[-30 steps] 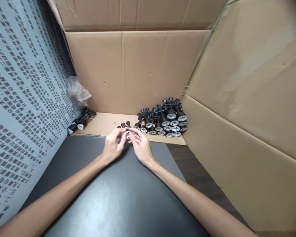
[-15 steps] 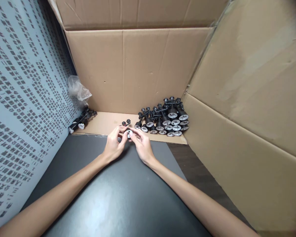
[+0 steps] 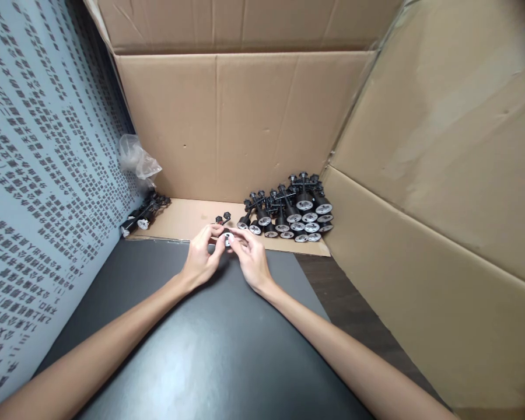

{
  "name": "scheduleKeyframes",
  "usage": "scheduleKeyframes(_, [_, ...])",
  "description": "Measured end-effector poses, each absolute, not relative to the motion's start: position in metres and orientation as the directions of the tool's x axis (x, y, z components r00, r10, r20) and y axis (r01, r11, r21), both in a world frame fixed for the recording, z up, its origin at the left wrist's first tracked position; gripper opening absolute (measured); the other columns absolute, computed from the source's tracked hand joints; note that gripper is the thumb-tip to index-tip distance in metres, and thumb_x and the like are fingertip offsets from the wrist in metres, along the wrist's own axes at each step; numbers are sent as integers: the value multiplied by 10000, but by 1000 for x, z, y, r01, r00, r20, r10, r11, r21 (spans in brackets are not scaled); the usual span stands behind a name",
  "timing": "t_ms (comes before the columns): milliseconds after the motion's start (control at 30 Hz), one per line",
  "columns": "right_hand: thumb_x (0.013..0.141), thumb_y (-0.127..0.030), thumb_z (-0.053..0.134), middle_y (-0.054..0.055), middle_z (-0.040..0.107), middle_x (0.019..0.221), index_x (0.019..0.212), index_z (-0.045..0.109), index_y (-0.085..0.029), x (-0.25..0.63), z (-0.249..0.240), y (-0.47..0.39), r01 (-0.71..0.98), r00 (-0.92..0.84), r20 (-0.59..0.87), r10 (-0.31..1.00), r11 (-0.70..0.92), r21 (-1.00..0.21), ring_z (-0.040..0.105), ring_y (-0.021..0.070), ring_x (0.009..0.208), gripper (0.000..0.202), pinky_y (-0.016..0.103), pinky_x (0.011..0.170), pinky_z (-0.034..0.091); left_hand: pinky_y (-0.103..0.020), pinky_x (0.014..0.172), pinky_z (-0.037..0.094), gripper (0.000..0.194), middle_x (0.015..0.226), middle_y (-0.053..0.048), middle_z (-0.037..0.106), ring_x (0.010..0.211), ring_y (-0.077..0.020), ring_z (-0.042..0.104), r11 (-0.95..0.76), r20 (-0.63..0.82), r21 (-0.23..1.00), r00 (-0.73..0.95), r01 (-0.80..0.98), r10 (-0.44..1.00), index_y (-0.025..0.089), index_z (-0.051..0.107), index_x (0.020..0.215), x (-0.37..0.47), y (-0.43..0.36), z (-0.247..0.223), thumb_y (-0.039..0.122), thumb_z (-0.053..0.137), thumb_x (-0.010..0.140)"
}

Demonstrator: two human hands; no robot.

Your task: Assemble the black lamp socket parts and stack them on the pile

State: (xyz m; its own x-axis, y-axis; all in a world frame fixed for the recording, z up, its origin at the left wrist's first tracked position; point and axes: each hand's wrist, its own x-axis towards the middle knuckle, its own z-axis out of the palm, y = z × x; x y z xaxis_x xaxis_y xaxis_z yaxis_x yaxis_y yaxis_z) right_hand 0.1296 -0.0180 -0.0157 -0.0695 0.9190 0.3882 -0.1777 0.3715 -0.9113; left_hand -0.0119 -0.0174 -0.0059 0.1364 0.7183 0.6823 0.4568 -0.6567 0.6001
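Note:
A black cylindrical part with a round whitish end face is held at the middle, its face turned toward me. My left hand pinches it from the left, thumb against the rim of the face. From the other side my right hand grips it too, the thumb pressed on the whitish face. Fingers cover much of the black body. Just behind the hands, small black knobs on a stem stick up; whether they belong to the held part I cannot tell.
A stack of similar black parts with whitish ends lies at the back right. Several more black parts and a clear plastic bag are at the back left. Cardboard walls and a printed sheet surround the dark mat.
The face of the held part tilts slightly differently between the fingers. Both hands stay almost in place, and the whole view has shifted a little.

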Motion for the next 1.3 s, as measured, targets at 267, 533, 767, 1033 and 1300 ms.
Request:
scheduleKeyframes(267, [863,-412,619,78,645,1105,1068,688,-223,130,-16,-17,-169,-69,397,915,382,-909,652,202,928,287,307,737,578,-290,816,572,197,1050,-85,647,926,-166,666,-664,680,604,150,441,718,170,583,987,-12,-17,-7,344,497,958])
scheduleKeyframes(533, [853,-408,632,78,653,1066,1051,675,-198,129,-20,-15,-155,-49,404,914,392,-907,656,199,917,292,310,724,588,-283,804,567,157,1012,-74,666,913,-158,667,-687,719,537,161,489,676,171,594,963,-11,-19,-5,298,502,961])
scheduleKeyframes(767, [854,-413,627,79,661,1054,1049,678,-198,129,-20,-14,-151,-58,403,913,391,-908,665,198,891,295,328,731,593,-307,844,550,135,1012,-77,689,945,-177,674,-684,741,494,153,537,654,172,607,944,-12,-18,-5,272,518,954])
scheduleKeyframes(1033, [862,-443,618,87,656,1093,1095,666,-206,126,-18,-14,-152,-49,409,911,398,-905,665,189,899,336,301,706,594,-300,852,556,198,1039,-68,690,928,-158,676,-652,697,582,114,486,708,176,604,1087,-12,-16,-6,299,510,963])
scheduleKeyframes(1300, [877,-452,601,91,626,1152,1126,662,-220,126,-20,-13,-153,-61,412,909,400,-904,672,177,873,346,297,699,600,-312,843,568,253,1079,-80,698,924,-166,688,-621,677,583,109,524,728,181,586,1160,-12,-16,-7,322,494,971])
